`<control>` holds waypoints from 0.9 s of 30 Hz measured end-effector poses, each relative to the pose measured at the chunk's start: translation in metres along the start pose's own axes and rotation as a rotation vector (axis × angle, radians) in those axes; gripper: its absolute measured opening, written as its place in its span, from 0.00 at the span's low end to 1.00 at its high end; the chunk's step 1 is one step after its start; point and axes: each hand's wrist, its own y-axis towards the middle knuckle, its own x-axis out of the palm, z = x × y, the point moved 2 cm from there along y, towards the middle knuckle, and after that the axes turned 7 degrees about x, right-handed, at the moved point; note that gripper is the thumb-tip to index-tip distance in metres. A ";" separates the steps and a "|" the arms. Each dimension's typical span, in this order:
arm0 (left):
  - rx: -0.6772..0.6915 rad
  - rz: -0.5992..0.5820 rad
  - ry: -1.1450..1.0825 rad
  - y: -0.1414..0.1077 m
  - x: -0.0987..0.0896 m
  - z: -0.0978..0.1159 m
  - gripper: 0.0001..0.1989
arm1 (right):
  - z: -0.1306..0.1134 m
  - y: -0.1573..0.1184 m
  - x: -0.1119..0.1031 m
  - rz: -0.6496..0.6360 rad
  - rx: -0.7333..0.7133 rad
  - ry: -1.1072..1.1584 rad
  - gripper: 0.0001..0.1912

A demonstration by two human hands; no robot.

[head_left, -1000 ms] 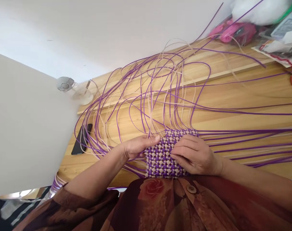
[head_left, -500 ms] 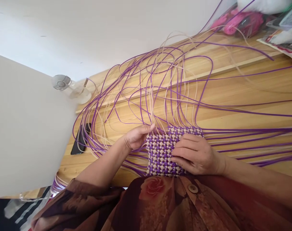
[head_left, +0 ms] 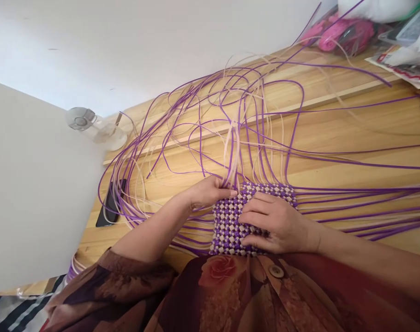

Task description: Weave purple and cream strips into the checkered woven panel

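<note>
A woven purple-and-beige panel (head_left: 227, 223) lies at the table's near edge, just in front of my shirt. Long purple and beige strands run out from its left, right and far sides. At the panel's far left edge, my left hand (head_left: 210, 190) is closed around a bunch of upright strands (head_left: 233, 150), thumb pointing right. My right hand (head_left: 274, 221) rests on the panel's right part, palm down with fingers laid over the weave, covering some of it.
Loose strands loop across the wooden table (head_left: 351, 138) and its raised back strip. A black phone (head_left: 111, 203) lies at left under some strands. A grey-and-clear device (head_left: 95, 127) stands at the back left corner. Pink items in a bag (head_left: 346, 34) and other packets sit back right.
My left hand has moved right along the panel's far edge, and more strands, purple ones included, are bunched in it. My right hand has shifted slightly left on the panel.
</note>
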 end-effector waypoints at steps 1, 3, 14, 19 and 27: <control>-0.011 -0.028 -0.074 -0.002 0.000 -0.002 0.14 | 0.000 0.000 0.000 0.012 -0.023 -0.004 0.15; -0.057 -0.069 -0.196 -0.006 -0.002 -0.008 0.19 | -0.001 -0.002 -0.001 0.036 -0.063 -0.008 0.15; 0.045 -0.022 0.162 -0.003 0.002 -0.013 0.12 | 0.003 0.002 0.007 -0.076 0.028 -0.029 0.14; 0.026 -0.078 0.032 0.005 0.001 -0.007 0.15 | 0.001 0.002 0.005 -0.044 0.000 0.018 0.13; 0.136 0.145 -0.087 0.003 0.016 -0.023 0.15 | 0.005 0.004 0.001 0.091 0.146 0.172 0.06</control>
